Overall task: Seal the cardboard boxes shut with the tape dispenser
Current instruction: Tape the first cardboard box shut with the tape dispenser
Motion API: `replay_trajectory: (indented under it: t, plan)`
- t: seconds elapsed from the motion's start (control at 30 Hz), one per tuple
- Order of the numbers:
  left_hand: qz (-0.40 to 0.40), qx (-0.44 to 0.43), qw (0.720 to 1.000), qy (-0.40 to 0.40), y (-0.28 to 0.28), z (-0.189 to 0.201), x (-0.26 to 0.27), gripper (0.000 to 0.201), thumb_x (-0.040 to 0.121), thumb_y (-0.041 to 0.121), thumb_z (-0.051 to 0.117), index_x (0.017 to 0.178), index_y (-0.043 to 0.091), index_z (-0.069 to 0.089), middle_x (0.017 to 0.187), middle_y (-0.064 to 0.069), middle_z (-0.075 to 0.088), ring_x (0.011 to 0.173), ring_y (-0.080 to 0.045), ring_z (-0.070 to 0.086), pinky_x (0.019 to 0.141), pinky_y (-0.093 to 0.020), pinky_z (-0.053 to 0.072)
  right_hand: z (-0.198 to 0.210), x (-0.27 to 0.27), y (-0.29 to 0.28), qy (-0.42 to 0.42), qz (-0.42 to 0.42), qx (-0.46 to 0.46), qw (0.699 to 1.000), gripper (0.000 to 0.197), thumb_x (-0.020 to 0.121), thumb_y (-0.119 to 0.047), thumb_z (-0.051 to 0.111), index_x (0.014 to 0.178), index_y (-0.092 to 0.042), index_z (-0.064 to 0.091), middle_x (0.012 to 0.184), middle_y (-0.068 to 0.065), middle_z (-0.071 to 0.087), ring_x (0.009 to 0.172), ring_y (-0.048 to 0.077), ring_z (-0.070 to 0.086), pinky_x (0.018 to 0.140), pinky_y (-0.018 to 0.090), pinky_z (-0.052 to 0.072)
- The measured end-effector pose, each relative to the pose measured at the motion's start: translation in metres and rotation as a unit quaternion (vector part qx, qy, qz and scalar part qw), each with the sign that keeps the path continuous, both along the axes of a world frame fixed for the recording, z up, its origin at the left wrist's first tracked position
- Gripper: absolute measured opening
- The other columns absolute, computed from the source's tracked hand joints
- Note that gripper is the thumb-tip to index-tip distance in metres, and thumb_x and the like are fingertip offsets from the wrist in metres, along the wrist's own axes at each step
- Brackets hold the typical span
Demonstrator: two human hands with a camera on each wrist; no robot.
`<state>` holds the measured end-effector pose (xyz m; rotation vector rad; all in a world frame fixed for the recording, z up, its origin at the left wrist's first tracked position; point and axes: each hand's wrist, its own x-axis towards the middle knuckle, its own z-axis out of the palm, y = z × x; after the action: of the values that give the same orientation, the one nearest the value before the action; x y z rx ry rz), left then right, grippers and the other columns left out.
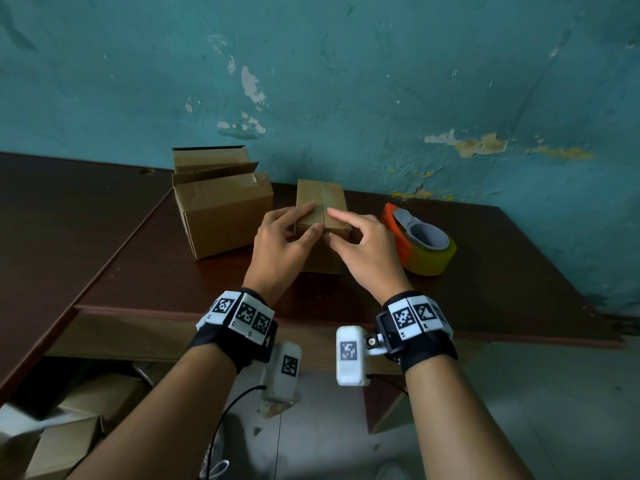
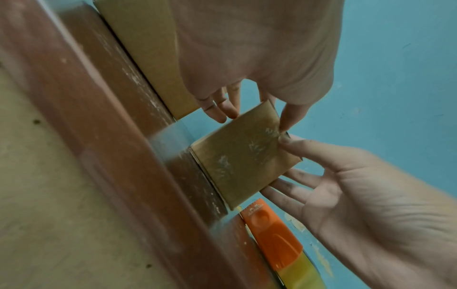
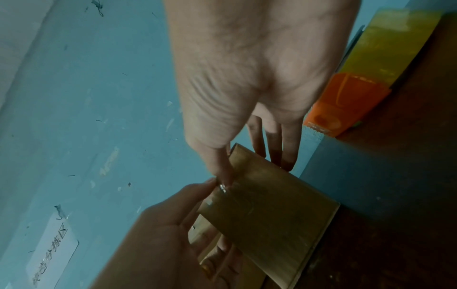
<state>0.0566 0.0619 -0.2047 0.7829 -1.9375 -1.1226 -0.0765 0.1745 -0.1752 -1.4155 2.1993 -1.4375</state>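
Note:
A small brown cardboard box stands at the middle of the table, its top flaps folded down with a seam along the middle. My left hand lays its fingers on the left flap and presses its thumb on the front face. My right hand mirrors it on the right flap. Both hands pinch the box's top front edge, thumbs almost touching. The wrist views show the box's front face between thumbs and fingers. An orange tape dispenser with a yellowish roll lies just right of the box, untouched.
A larger cardboard box with raised flaps stands to the left of the small one. The dark brown table backs onto a teal wall, its front edge near my wrists. More boxes lie under the table at lower left.

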Motion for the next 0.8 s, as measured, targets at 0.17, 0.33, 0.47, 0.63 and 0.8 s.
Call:
replay_trajectory:
  t: [0.17,0.33,0.47,0.63,0.8]
  plan:
    - [0.023,0.017,1.0,0.009,0.001,0.003,0.0,0.061,0.092,0.057,0.068,0.151,0.052,0.051,0.14,0.007,0.041,0.132,-0.022,0.038,0.107,-0.035,0.043,0.003,-0.014,0.001,-0.06,-0.089,-0.069,0.992,0.051,0.098,-0.035,0.072,0.147,-0.028,0.061,0.132,-0.002,0.066,0.119,0.009,0.062,0.097,0.026,0.051]
    - [0.013,0.02,1.0,0.008,0.002,0.008,0.001,0.056,0.097,0.053,0.069,0.151,0.047,0.053,0.154,0.009,0.038,0.142,-0.014,0.028,0.117,-0.045,0.039,-0.002,-0.046,0.008,0.053,-0.292,-0.018,0.955,0.031,0.1,-0.027,0.069,0.128,-0.013,0.071,0.125,0.009,0.066,0.118,0.025,0.063,0.094,0.03,0.048]
    - [0.006,0.021,1.0,0.01,0.001,0.008,0.0,0.059,0.095,0.058,0.067,0.151,0.049,0.052,0.166,0.008,0.033,0.153,-0.018,0.025,0.121,-0.054,0.036,-0.011,-0.064,0.009,0.096,-0.344,0.103,0.928,0.041,0.096,-0.037,0.074,0.129,-0.014,0.068,0.129,0.014,0.065,0.125,0.034,0.059,0.106,0.05,0.05]
    - [0.006,0.027,1.0,0.013,0.003,0.01,-0.001,0.064,0.091,0.062,0.065,0.151,0.049,0.05,0.167,0.009,0.033,0.155,-0.018,0.026,0.122,-0.057,0.034,-0.013,-0.067,0.009,0.153,-0.336,0.163,0.915,0.043,0.097,-0.044,0.072,0.127,-0.014,0.065,0.123,0.012,0.07,0.118,0.033,0.066,0.097,0.046,0.054]
    - [0.006,0.019,1.0,0.012,0.007,0.014,-0.002,0.063,0.095,0.057,0.066,0.154,0.044,0.049,0.168,0.007,0.033,0.156,-0.017,0.024,0.124,-0.056,0.032,-0.009,-0.069,0.012,0.162,-0.322,0.237,0.902,0.046,0.097,-0.046,0.073,0.122,-0.01,0.061,0.114,0.014,0.073,0.116,0.035,0.067,0.099,0.043,0.049]
